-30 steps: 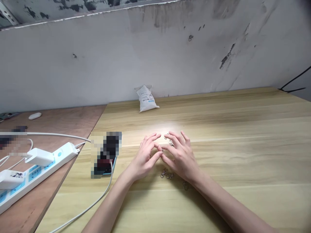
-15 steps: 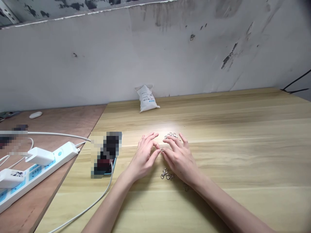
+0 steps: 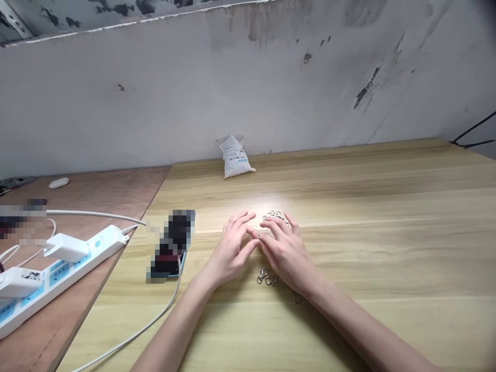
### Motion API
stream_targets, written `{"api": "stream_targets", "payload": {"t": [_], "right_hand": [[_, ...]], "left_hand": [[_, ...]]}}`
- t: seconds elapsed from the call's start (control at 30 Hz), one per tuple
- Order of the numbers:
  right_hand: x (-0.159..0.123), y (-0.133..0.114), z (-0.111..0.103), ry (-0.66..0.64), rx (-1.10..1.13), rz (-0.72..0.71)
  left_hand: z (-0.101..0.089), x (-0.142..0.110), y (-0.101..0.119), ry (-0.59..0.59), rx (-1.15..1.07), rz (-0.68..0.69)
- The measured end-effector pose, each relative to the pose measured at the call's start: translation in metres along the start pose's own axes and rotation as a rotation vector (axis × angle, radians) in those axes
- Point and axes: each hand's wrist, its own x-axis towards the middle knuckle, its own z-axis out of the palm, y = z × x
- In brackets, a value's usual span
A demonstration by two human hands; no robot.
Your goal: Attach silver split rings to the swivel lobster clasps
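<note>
My left hand (image 3: 235,243) and my right hand (image 3: 284,250) meet over the table, thumbs and index fingers pinched together. Between their fingertips is a small metal ring (image 3: 259,237), mostly covered by the fingers. The other fingers of both hands are loosely spread. Just beyond my right fingers lies a little pile of silvery metal rings (image 3: 273,214), partly hidden. Closer to me, under the right hand, a few metal lobster clasps (image 3: 263,275) rest on the wood. One more ring (image 3: 297,297) shows beside my right wrist.
A white labelled packet (image 3: 235,157) leans by the wall at the back. On the left lies a blurred-out phone (image 3: 174,245) with a white cable (image 3: 155,319) running toward me. A white power strip (image 3: 104,243) with chargers sits on the adjoining brown table (image 3: 116,194).
My left thumb and fingertips have shifted slightly right, covering more of the small metal ring. The right hand stays nearly where it was, and the things on the table have not moved.
</note>
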Motion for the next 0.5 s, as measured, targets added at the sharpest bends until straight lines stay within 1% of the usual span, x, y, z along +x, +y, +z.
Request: {"api": "stream_targets", "payload": {"t": [0.13,0.3,0.43,0.5], "right_hand": [[-0.001,0.0007,0.0016,-0.009,0.02,-0.012],[-0.0002,-0.0004,0.0006,0.015,0.04,-0.015],[0.0009,-0.0008,-0.0016,0.045,0.053,-0.028],[0.001,-0.0009,-0.0019,0.061,0.061,-0.035]], "left_hand": [[-0.0026,0.0005,0.0001,0.037,-0.008,0.009],[-0.0079,0.0017,-0.0011,0.124,-0.053,-0.064],[-0.0093,0.0026,-0.004,0.122,-0.114,-0.126],[-0.0088,0.0027,-0.005,0.112,-0.114,-0.132]]}}
